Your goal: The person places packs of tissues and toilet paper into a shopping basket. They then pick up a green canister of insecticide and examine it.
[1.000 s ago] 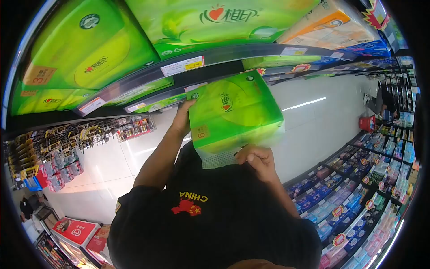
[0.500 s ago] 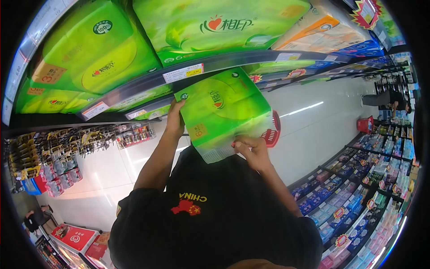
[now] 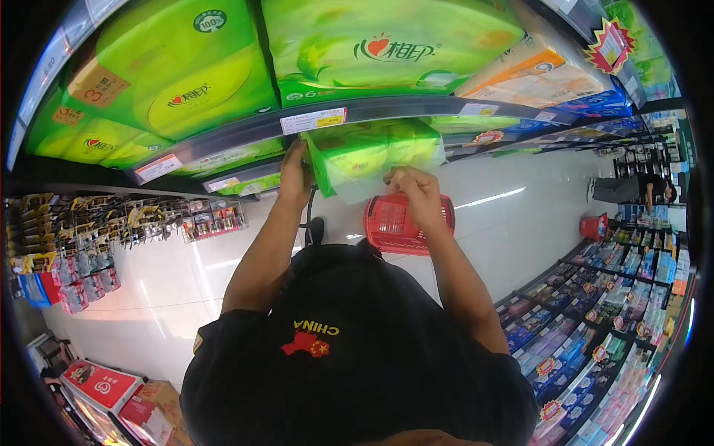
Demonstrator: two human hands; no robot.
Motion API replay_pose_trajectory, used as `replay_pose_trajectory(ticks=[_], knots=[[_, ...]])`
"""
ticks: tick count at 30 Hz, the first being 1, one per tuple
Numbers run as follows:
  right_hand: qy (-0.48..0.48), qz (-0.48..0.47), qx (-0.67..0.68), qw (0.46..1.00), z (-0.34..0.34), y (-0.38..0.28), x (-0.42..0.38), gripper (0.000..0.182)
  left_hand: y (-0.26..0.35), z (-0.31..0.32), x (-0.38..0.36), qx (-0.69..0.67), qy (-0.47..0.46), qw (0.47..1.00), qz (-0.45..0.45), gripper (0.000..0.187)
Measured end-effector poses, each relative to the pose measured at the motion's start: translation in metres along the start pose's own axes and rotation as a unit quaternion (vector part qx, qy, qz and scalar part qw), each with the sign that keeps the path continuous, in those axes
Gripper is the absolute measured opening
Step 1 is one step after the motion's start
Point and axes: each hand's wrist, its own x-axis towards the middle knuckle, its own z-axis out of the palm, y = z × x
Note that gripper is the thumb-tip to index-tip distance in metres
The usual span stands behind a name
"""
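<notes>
A green tissue pack (image 3: 372, 154) is between my hands, its far part under the edge of the shelf (image 3: 387, 110). At its left side, my left hand (image 3: 295, 169) grips it with the fingers partly hidden behind the wrapper. The fingers of my right hand (image 3: 413, 187) are bent and pinch the clear wrapping at the pack's near right edge. Larger green tissue packs (image 3: 387, 48) stand on the shelf above, over a row of price labels (image 3: 313, 120).
A red shopping basket (image 3: 394, 224) is on the floor below the pack. Hanging goods (image 3: 89, 245) are at left, and stocked shelves (image 3: 587, 320) line the right. A person (image 3: 632, 189) stands far off at right near another red basket (image 3: 593, 227).
Both hands have moved the tissue pack away from my body, partly in under the shelf edge, and tilted it. More of the red basket now shows below it.
</notes>
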Motion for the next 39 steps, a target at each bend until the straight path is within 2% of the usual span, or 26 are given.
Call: replay_pose_trajectory(ticks=[4,7,11,14,17,20,21,24,26,27,29,30,32,33,34,36,39], knots=[[0.0,-0.025,0.018,1.0,0.01,-0.014,0.023,0.025,0.007,0.012,-0.013,0.008,0.032,0.999,0.01,0.048],[-0.008,-0.035,0.01,0.999,0.02,-0.014,0.04,0.02,0.019,0.022,-0.025,0.034,0.009,0.999,0.014,0.049],[-0.009,-0.061,-0.019,0.998,0.03,-0.018,0.061,0.015,0.04,0.033,-0.043,0.127,0.019,0.992,0.001,0.058],[-0.001,-0.084,-0.015,0.996,0.032,-0.023,0.073,0.013,0.046,0.035,-0.05,0.226,0.021,0.972,0.057,0.06],[-0.019,-0.094,-0.061,0.993,0.026,-0.02,0.077,0.012,0.037,0.021,-0.039,0.385,0.017,0.91,0.153,0.061],[0.023,-0.14,-0.119,0.983,0.023,-0.014,0.072,0.013,0.044,0.033,-0.036,0.53,0.022,0.813,0.24,0.061],[0.064,-0.143,-0.112,0.981,0.018,-0.003,0.073,0.014,0.048,0.04,-0.037,0.571,0.025,0.777,0.264,0.061],[0.178,-0.131,-0.094,0.971,-0.002,0.036,0.078,0.022,0.051,0.046,-0.031,0.6,0.025,0.761,0.244,0.057],[0.241,-0.097,-0.089,0.962,-0.018,0.046,0.079,0.032,0.042,0.037,-0.017,0.607,0.027,0.745,0.276,0.056],[0.234,-0.087,-0.075,0.965,-0.025,0.056,0.084,0.035,0.039,0.035,-0.012,0.61,0.028,0.736,0.292,0.055],[0.22,-0.065,-0.046,0.972,-0.038,0.075,0.093,0.043,0.038,0.041,-0.012,0.603,0.056,0.751,0.264,0.056],[0.213,-0.056,-0.076,0.972,-0.042,0.072,0.093,0.044,0.038,0.045,-0.012,0.598,0.072,0.758,0.25,0.057],[0.187,-0.041,-0.132,0.973,-0.041,0.067,0.096,0.048,0.028,0.039,0.001,0.551,0.064,0.804,0.214,0.062],[0.189,-0.029,-0.097,0.977,-0.039,0.067,0.099,0.049,0.029,0.036,0.006,0.528,0.068,0.823,0.199,0.065],[0.187,-0.016,-0.06,0.98,-0.037,0.068,0.101,0.05,0.033,0.038,0.004,0.545,0.055,0.815,0.19,0.068],[0.182,-0.009,-0.024,0.983,-0.027,0.069,0.106,0.053,0.031,0.037,0.012,0.59,0.089,0.784,0.169,0.066],[0.187,-0.033,-0.029,0.981,-0.014,0.052,0.108,0.057,0.022,0.03,0.026,0.534,0.073,0.813,0.218,0.061]])
